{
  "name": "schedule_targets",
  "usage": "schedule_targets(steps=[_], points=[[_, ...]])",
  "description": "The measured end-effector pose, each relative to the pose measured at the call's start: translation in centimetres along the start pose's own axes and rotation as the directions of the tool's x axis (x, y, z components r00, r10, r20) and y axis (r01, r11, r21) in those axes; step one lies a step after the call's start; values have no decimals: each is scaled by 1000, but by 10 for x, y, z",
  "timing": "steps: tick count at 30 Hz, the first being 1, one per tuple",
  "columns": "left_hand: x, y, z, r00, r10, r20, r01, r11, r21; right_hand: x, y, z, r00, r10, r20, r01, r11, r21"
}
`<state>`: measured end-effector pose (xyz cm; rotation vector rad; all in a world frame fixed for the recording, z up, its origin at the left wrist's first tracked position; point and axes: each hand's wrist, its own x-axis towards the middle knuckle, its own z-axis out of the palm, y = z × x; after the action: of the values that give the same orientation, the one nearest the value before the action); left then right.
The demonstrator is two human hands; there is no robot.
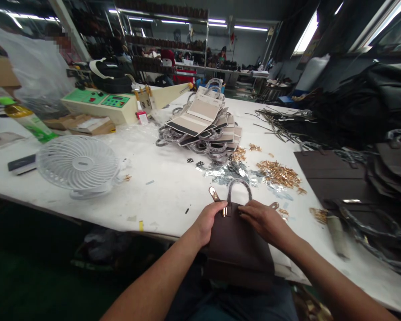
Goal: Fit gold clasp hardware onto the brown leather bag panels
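Note:
A dark brown leather piece point(239, 245) with a plastic-wrapped looped handle point(239, 182) hangs over the table's front edge, above the person's lap. My left hand point(207, 222) grips its upper left edge, thumb on top near a gold metal fitting point(224, 211). A strap end with a gold plate point(214, 193) sticks up just behind that thumb. On the other side, my right hand point(261, 219) has its fingers bent together at the base of the handle; whatever is under the fingertips is hidden. Another strap end point(274, 205) shows beyond the right hand.
Behind the leather lie silver plates point(232, 171) and gold fittings point(279, 174). A stack of beige panels point(203, 111) stands farther back. At left are a white fan point(78, 164), a bottle point(28, 119) and a machine point(102, 104); at right, brown pieces point(330, 171) and a roll point(337, 236).

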<state>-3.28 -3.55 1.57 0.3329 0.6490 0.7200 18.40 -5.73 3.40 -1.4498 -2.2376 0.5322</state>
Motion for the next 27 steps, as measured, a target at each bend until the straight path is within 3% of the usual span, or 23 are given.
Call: schedule_targets(steps=[7,15,20,27], points=[[3,-2,-5,998,36,-48,-35,999,30,3,1,-6,999,33,11,-34,994,108],[2,-1,-3,995,62,-84,-58,997,41,10,4,-9,994,-36,102,28,997,77],[3,0,-2,993,48,-113,-42,998,52,14,5,-5,994,-41,100,33,996,79],[-1,-9,-5,976,133,-172,-119,989,94,7,18,14,997,-49,54,45,997,69]])
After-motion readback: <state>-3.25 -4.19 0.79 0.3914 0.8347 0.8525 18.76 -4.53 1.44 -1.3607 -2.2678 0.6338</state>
